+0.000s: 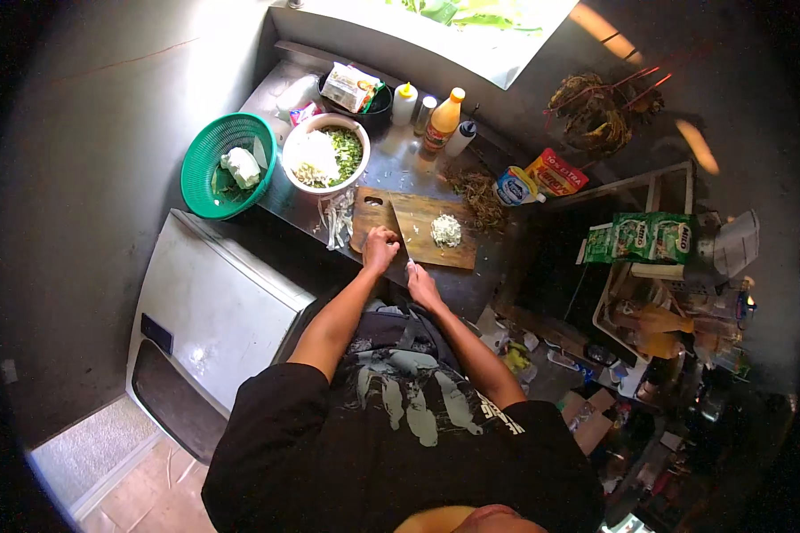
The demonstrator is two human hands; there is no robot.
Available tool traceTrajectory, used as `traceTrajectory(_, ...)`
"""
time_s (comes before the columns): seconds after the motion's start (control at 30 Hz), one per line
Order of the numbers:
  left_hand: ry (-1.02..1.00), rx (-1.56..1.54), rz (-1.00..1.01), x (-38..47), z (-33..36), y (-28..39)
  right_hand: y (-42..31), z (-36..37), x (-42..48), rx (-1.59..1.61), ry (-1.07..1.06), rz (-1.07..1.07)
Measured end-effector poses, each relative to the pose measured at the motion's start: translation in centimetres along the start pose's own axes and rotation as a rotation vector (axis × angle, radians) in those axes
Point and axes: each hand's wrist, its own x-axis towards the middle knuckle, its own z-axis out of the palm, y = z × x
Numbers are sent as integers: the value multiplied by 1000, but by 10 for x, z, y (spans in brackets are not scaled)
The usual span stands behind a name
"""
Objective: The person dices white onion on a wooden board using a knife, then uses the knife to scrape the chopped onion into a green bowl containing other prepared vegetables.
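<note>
My right hand [424, 286] grips the handle of a kitchen knife [401, 223], whose blade points away from me across a wooden cutting board [427, 253]. Over the board's near left edge, my left hand [380, 249] has its fingers curled; whether something small is inside them is hidden. A pile of chopped white pieces [446, 230], perhaps garlic or onion, lies on the board's right half, with a few bits scattered by the blade. Pale peelings or strips [339, 220] lie just left of the board.
A bowl [293, 178] of chopped greens and white pieces stands behind the board, beside a green plastic colander [197, 193]. Bottles [444, 120] line the back. Dry roots or stems [480, 196] and food pouches [517, 187] sit to the right. A white appliance [220, 293] stands at left.
</note>
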Motion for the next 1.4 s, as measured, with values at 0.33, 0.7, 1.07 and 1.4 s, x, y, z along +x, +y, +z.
traceTrajectory(0.33,28,-76,35,1,-1,-1,19,10,5,17,-29,-21)
traceTrajectory(0.7,45,-51,23,3,1,-3,13,7,0,-3,-33,46)
traceTrajectory(1.07,42,-65,7,1,-1,0,13,0,-3,11,-102,29)
traceTrajectory(1.4,31,-75,-9,2,6,-8,11,1,-13,13,13,8)
